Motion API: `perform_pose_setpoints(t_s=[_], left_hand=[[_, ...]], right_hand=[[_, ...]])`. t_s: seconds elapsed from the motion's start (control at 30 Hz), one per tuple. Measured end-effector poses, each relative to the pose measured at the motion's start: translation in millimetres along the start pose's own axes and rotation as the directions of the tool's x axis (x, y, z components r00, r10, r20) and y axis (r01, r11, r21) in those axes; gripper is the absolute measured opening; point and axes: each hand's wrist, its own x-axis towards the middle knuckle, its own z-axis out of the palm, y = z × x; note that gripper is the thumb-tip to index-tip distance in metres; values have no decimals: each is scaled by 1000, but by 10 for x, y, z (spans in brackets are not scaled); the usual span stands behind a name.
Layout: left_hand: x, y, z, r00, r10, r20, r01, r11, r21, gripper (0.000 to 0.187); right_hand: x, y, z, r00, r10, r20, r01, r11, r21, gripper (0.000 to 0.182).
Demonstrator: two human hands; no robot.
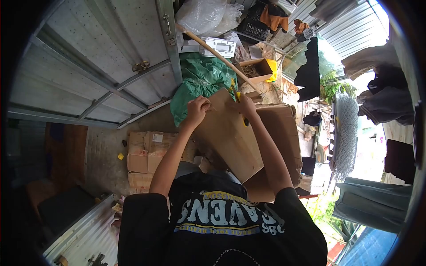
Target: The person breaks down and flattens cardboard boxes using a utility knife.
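Note:
A large brown cardboard box [228, 135] stands tilted in front of my body, its upper edge between my two hands. At its left edge my left hand [198, 109] is closed, fingertips pinched together right at the cardboard; what they pinch is too small to make out. My right hand [245, 106] is wrapped round a yellow-and-black tool [234, 85] at the box's upper right. The tool's yellow end sticks out past the fingers, and another yellow-and-black part shows below the hand. Its middle is hidden in the grip.
Flattened cardboard [148, 153] lies on the floor at left, near a metal door [106, 53]. Beyond the box are a green plastic sheet [199, 73], a wooden pole [217, 55] and a small open carton [257, 70]. Clothes [386, 104] hang at right.

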Motion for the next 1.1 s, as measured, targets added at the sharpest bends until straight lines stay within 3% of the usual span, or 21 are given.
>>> perform_pose_setpoints(t_s=[0.07, 0.1, 0.13, 0.17, 0.23, 0.37, 0.43, 0.47, 0.53, 0.57, 0.63, 0.7, 0.77, 0.83, 0.93, 0.97, 1.0, 1.03, 1.07, 1.1], left_hand=[[-18, -2, -13, 999, 3, -42, -1, 999, 40, 5], [-39, 113, -4, 994, 13, -106, 6, 985, 173, 9], [-62, 196, 10, 986, 35, -165, 17, 953, 302, 12], [-85, 180, 47, 987, 40, -159, 10, 953, 303, 12], [-106, 146, 118, 965, -57, -258, 136, 944, 300, 17], [-91, 165, 191, 954, -102, -283, 190, 933, 306, 18], [-53, 121, 185, 966, -153, -209, 176, 980, 94, 16], [-69, 95, 175, 969, -151, -198, 173, 980, 98, 16], [-33, 74, 134, 976, -199, -92, 153, 919, -363, 14], [-37, 56, 110, 977, -195, -82, 153, 920, -362, 14], [-67, 88, 10, 973, -223, 53, 206, 756, -622, 14], [-70, 62, -56, 977, -189, 102, 210, 734, -646, 16], [-47, 0, -73, 965, -259, 25, 226, 784, -578, 17], [1, -131, -121, 961, -275, 39, 253, 805, -537, 18], [66, -229, -171, 927, -365, 81, 373, 890, -263, 11], [81, -263, -113, 926, -365, 96, 377, 890, -255, 11], [89, -283, -57, 995, -77, -57, 80, 996, 49, 11], [65, -135, -43, 962, 254, -102, -200, 906, 374, 14], [-10, 22, 11, 943, 329, -56, -263, 835, 483, 27], [-67, 355, 34, 899, 407, 165, -434, 771, 466, 34]], right_hand=[[-173, -255, 86, 996, -69, -55, 64, 994, -93, 67], [-269, -366, 79, 985, -135, -106, 113, 975, -189, 73], [-301, -430, 20, 998, -55, -14, 53, 992, -114, 78], [-307, -426, 29, 999, -49, -19, 47, 993, -110, 78], [-303, -431, 32, 994, 78, 71, -72, 994, -82, 76], [-367, -456, 27, 995, 104, -1, -104, 991, -87, 78], [-383, -421, 55, 982, 152, -113, -160, 985, -62, 77], [-367, -380, 131, 980, 163, -115, -170, 984, -56, 77], [-261, -363, 207, 961, 241, -136, -252, 965, -70, 80], [-239, -317, 230, 958, 251, -139, -262, 963, -65, 80], [-307, -367, 112, 982, 167, -83, -173, 982, -79, 82], [-339, -344, 25, 990, 115, -76, -121, 989, -82, 84], [-463, -300, -36, 996, 59, -64, -64, 994, -84, 85], [-747, -284, -143, 1000, 11, 27, -6, 982, -188, 87], [-1143, 140, 129, 1000, -12, -3, 11, 982, -188, 88], [-1293, 262, 163, 1000, 3, -4, -3, 984, -179, 88], [-1447, 325, 139, 999, 32, -37, -37, 991, -130, 87], [-1567, 346, 117, 996, 66, -67, -71, 994, -78, 85], [-1635, 353, 101, 994, 86, -66, -90, 994, -64, 85], [-1685, 354, 61, 988, 127, -83, -128, 992, -16, 82]])
